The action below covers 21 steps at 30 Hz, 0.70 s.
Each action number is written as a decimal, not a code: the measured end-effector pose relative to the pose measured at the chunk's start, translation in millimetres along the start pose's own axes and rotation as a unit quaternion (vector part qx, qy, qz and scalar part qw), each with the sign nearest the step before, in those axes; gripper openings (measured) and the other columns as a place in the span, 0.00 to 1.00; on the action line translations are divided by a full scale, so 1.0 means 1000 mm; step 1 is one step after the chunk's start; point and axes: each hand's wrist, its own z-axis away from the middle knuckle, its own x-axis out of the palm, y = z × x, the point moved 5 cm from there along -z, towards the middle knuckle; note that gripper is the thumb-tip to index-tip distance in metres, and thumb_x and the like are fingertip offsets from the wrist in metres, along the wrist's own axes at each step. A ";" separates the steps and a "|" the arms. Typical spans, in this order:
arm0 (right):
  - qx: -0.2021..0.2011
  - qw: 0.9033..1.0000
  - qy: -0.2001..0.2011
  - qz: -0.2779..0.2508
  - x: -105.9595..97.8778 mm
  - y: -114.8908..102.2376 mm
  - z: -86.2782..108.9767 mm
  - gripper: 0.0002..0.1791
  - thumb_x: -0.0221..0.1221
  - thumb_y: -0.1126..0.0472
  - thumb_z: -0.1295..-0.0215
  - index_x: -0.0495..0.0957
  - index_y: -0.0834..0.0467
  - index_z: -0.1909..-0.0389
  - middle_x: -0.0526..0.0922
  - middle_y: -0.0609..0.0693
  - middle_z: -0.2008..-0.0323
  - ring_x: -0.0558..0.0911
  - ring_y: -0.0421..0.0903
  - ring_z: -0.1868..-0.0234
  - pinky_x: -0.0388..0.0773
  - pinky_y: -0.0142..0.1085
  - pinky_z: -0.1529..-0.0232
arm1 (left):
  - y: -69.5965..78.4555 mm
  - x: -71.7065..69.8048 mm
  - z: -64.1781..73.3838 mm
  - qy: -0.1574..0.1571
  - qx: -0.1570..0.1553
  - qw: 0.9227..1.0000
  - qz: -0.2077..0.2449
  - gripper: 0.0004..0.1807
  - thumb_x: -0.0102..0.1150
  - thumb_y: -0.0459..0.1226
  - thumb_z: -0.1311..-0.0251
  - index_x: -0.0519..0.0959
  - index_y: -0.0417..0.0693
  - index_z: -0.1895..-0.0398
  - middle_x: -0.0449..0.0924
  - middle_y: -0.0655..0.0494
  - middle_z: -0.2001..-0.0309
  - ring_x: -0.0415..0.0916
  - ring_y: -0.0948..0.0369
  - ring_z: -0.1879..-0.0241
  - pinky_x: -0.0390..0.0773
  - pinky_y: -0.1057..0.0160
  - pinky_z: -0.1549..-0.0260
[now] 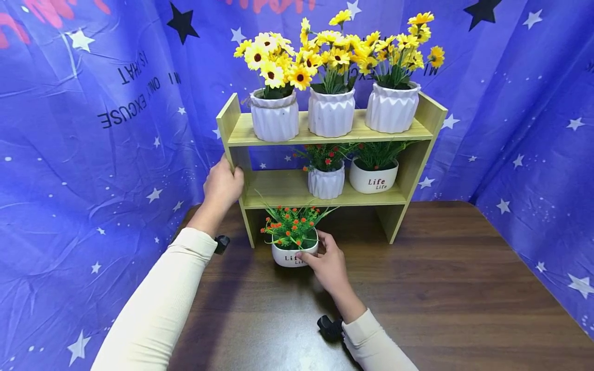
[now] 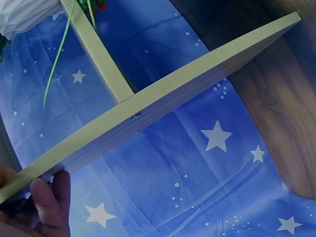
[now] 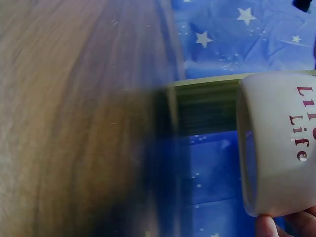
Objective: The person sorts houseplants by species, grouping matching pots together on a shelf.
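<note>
My right hand [image 1: 328, 263] grips a white oval flowerpot [image 1: 283, 256] marked "Life", its thumb on the front and its fingers at the right side. Orange flowers and green grassy leaves [image 1: 292, 224] grow from it. The pot is low in front of the shelf's bottom opening; its underside [image 3: 248, 163] shows in the right wrist view, apart from the tabletop. My left hand [image 1: 224, 185] holds the left side panel [image 2: 163, 91] of a light wooden shelf [image 1: 278, 183], with fingers and thumb on either side of the board.
Three white pots with yellow flowers [image 1: 331, 111] stand on the top board. The middle board carries a ribbed white pot [image 1: 326, 184] with red flowers and another oval "Life" pot [image 1: 366, 180]. Blue star-printed cloth [image 1: 139, 170] surrounds the brown table [image 1: 445, 278].
</note>
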 end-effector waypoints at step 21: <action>-0.061 0.998 -0.009 -0.031 -0.021 -0.070 -0.004 0.38 0.77 0.64 0.52 0.71 0.61 0.38 0.81 0.58 0.47 0.84 0.52 0.54 0.82 0.35 0.58 | 0.001 0.001 0.002 0.007 0.004 1.000 0.001 0.16 0.43 0.40 0.33 0.70 0.44 0.47 0.78 0.35 0.45 0.76 0.35 0.47 0.72 0.33 0.56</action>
